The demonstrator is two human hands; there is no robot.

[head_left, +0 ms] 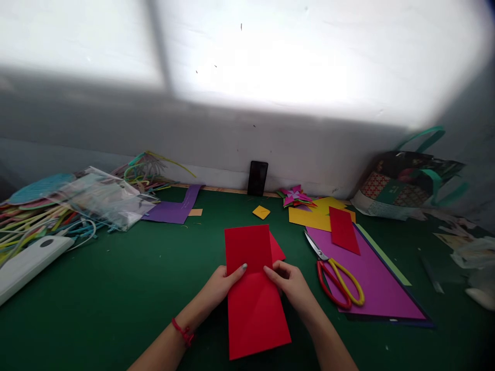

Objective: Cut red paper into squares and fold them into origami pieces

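Red paper sheet [255,312]: between your hands, long axis running away from you, creased across the middle
Left hand [221,284]: you pinch the left edge, thumb on top
Right hand [291,285]: equally near, you pinch the right edge
Scissors [327,259]: right of your hands, partly over magenta paper [382,288]
Smartphone [257,178]: upright against the far wall [209,129]

A papercraft workspace: red paper [256,312], scissors [324,256], magenta sheet [381,283], green tabletop [135,283].

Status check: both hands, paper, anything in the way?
Left hand and right hand pinching red paper by its sides. Paper over green tabletop. Scissors off right, mostly on magenta sheet.
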